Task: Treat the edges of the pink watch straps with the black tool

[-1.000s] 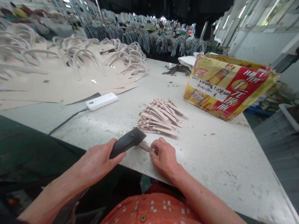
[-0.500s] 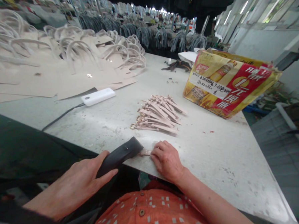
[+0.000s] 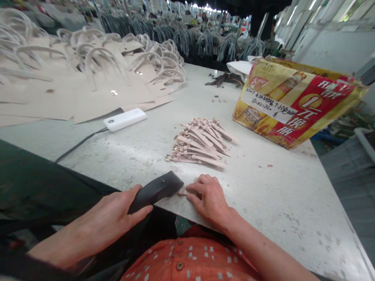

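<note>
My left hand (image 3: pixel 120 214) is wrapped round a black hand-held tool (image 3: pixel 156 191) with a broad, flat front end, shaped like a hair clipper. The tool's front end is at a short pale pink strap (image 3: pixel 181 194) by the table's near edge; whether they touch I cannot tell. My right hand (image 3: pixel 208 198) pinches the strap's right end between thumb and fingers, which hide part of it. Just beyond my hands lies a pile of similar pink straps (image 3: pixel 201 145) with gold-coloured metal fittings at their left ends.
Pale pink bag panels (image 3: pixel 51 95) with looped handles are heaped at the left. In front of them lies a white device (image 3: pixel 125 119) with a dark cord. A yellow and red cardboard box (image 3: pixel 290 106) stands at the right, and a grey bin (image 3: pixel 355 174) is beyond the table (image 3: pixel 265 211).
The tool's front end has shifted slightly right, closer to my right hand. My right fingers have changed their pinch on the strap, which looks turned narrower. The view has tilted a little.
</note>
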